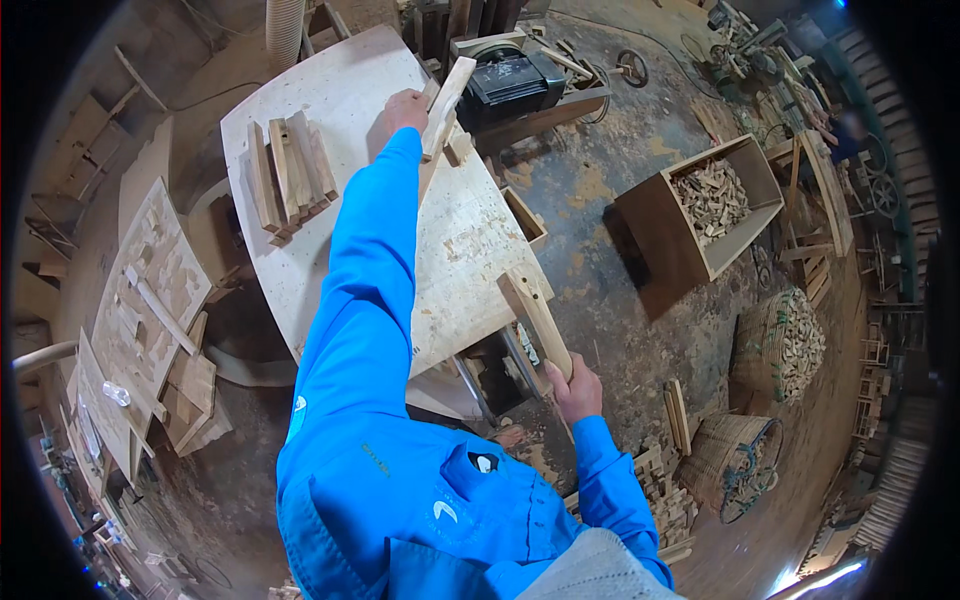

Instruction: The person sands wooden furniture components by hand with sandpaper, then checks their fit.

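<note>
My left hand (406,110) reaches to the far part of a pale work table (455,270). Its fingers are curled against a light wooden strip (449,108), and part of the grip is hidden. A small wooden block (459,149) lies by the strip's near end. Close to my body, my right hand (577,390) is closed around the near end of a wooden bar (541,325) with dark holes in it. The bar's far end rests over the table's right edge. Several wooden bars (290,170) lie side by side on the table, left of my left arm.
A dark motor (511,80) stands beyond the table's right edge. On the floor at right are an open wooden box (650,205) of offcuts and two woven baskets (760,345) with wood scraps. At left, a board (140,275) carries wood pieces.
</note>
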Available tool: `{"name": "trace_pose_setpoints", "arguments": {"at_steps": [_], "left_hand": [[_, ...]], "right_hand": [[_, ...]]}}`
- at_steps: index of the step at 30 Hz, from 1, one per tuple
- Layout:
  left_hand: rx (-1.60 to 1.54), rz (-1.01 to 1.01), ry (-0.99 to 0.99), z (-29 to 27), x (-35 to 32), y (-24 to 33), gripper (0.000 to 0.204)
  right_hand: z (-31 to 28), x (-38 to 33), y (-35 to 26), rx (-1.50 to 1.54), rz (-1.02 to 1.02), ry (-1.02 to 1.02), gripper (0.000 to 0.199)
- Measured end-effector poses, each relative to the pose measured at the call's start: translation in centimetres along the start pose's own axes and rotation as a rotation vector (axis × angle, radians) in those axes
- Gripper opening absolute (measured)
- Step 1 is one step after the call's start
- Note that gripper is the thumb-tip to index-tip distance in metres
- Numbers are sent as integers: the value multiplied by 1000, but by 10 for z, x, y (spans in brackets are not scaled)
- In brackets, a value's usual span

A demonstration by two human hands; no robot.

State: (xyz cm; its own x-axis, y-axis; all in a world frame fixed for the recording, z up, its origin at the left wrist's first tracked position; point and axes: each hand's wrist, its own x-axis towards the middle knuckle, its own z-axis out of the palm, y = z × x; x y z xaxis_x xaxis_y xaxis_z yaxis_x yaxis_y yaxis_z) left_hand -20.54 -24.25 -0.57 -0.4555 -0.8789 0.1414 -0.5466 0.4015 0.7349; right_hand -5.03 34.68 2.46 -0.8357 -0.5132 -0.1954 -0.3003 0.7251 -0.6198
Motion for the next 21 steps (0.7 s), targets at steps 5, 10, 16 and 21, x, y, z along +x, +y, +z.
{"name": "trace_pose_setpoints", "arguments": {"at_steps": [5,10,16,21], "left_hand": [[34,-38,-94,-5,-55,36,33],[-62,114,12,-9,-73,0,44],[17,347,193,-15,-106,21,32],[123,599,4,-28,-149,21,25]], "right_hand": [[-5,-18,25,1,48,14,39],[-17,-39,31,-20,59,-83,45],[-26,-66,47,-18,64,-32,41],[-30,-83,70,-25,70,-33,42]]}}
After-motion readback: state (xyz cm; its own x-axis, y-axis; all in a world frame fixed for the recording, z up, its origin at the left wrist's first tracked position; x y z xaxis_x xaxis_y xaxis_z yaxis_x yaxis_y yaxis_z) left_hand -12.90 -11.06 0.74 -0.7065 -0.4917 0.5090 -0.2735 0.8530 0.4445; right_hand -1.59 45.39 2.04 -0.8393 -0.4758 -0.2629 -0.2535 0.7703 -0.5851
